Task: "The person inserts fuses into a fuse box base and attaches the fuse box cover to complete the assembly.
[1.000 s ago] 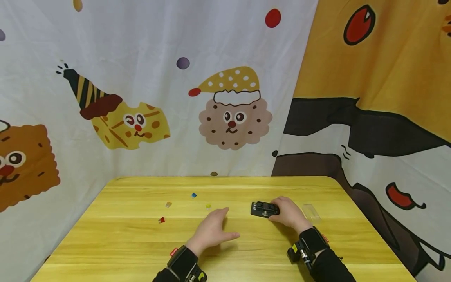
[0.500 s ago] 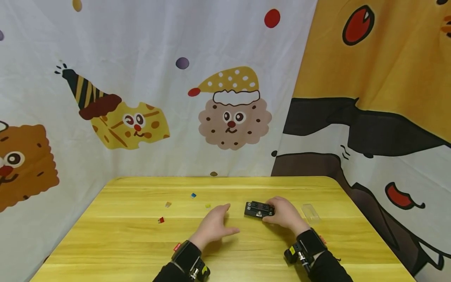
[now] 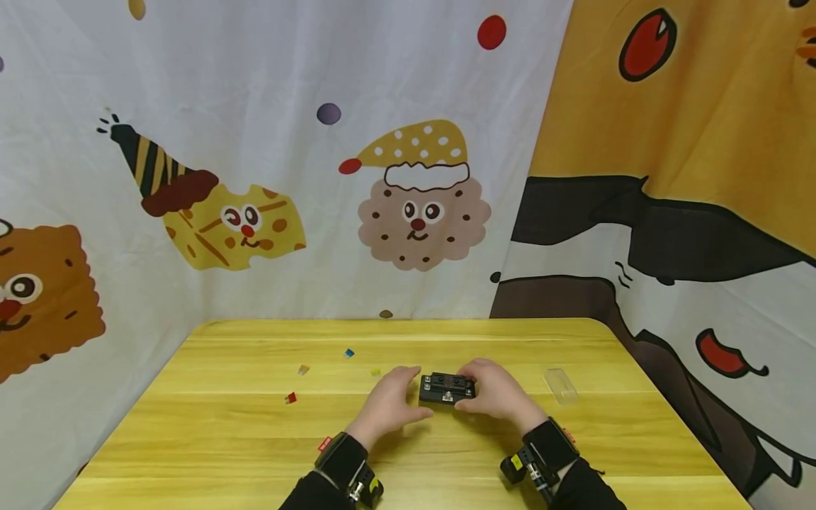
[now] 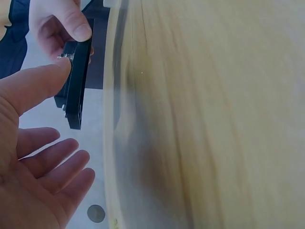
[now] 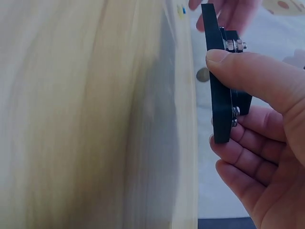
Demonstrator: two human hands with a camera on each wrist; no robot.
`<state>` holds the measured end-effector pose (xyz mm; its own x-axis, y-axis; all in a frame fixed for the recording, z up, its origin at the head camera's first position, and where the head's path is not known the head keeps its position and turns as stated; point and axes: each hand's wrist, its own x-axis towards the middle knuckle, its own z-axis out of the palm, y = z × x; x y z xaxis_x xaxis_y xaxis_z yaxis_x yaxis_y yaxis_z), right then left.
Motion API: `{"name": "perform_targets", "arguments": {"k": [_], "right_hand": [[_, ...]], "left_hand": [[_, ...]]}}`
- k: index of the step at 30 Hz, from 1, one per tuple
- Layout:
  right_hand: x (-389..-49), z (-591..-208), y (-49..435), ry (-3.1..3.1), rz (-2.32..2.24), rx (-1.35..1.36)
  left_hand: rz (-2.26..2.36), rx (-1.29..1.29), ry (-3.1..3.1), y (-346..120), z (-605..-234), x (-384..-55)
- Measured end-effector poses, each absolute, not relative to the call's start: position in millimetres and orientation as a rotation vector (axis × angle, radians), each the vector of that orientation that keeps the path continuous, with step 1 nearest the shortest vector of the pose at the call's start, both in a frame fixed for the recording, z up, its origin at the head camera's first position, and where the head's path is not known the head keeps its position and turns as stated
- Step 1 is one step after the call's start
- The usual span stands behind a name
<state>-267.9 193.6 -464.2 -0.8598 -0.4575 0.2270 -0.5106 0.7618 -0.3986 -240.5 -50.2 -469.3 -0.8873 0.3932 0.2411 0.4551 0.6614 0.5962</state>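
Observation:
My right hand (image 3: pixel 499 392) grips the right end of a black fuse block (image 3: pixel 440 389) between thumb and fingers. The block is held just above the table, and metal studs and nuts show on its side in the right wrist view. My left hand (image 3: pixel 387 402) is at the block's left end with thumb and fingers spread apart. In the left wrist view the left thumb (image 4: pixel 45 82) overlaps the block (image 4: pixel 80 90), but whether it touches cannot be told. The left fingers are relaxed and hold nothing.
Several small blade fuses lie left of the hands on the wooden table (image 3: pixel 210 439): red (image 3: pixel 290 398), tan (image 3: pixel 304 370), blue (image 3: pixel 349 353) and yellow (image 3: pixel 375 372). A clear plastic cover (image 3: pixel 561 386) lies to the right. A patterned curtain (image 3: pixel 268 142) hangs behind.
My right hand has carried the fuse block leftward to my left hand. The left hand has shifted only slightly; the small fuses and clear cover have stayed put.

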Motion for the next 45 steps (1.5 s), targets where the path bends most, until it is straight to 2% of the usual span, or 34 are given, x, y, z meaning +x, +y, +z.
{"name": "perform_targets", "arguments": {"k": [24,45], "right_hand": [[-250,-470,158,-2.808,0.700,1.059],[-248,-477,144,-2.896,0.586,1.050]], "left_hand": [[-0.861,-0.774,-2.804,-71,-472,-233],[-0.737,-0.768,-2.909,-78,-470,-228]]}}
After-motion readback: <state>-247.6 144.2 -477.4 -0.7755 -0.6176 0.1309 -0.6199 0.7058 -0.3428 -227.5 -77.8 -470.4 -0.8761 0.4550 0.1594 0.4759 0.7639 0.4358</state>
